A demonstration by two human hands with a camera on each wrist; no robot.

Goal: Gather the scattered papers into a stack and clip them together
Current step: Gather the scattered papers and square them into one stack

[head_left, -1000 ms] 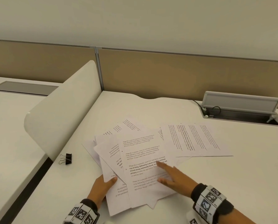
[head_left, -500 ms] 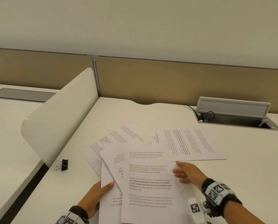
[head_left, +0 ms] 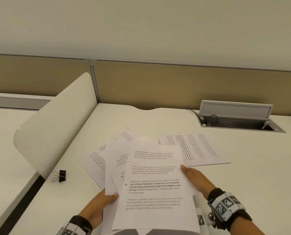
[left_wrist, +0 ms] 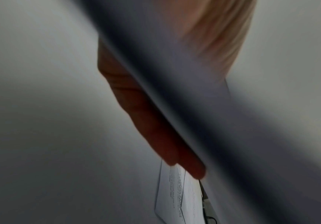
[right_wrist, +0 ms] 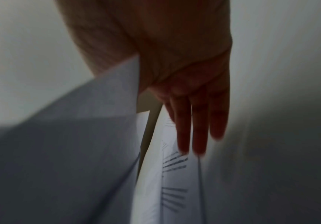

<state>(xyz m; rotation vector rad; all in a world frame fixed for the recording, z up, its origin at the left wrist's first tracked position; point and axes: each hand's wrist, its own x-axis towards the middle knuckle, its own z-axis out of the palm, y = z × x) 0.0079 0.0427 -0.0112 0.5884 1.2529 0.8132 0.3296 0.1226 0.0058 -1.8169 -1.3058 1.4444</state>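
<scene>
Papers: several printed sheets, loosely fanned, are found at lower centre of the head view on the white surface. The top sheet is lifted toward the camera; two or three more are fanned out beneath it to the left. One further sheet is seen lying flat, right of centre, partly overlapped by the fan and apart from both hands.

Left hand: placed at the lower left edge of the fan, thumb laid on top of the sheets and fingers hidden beneath, so the papers are pinched. In the left wrist view the hand is shown dark under a blurred sheet.

Right hand: set against the right edge of the top sheet, thumb tip at the paper's margin. In the right wrist view the fingers are shown straight and together, lying along the underside of the sheets; no curl round them is seen.

Clip: black binder clip with wire handles, lying on the surface at left of the frame, beside the white divider, well apart from the papers.

Cable box: open, upper right.
</scene>
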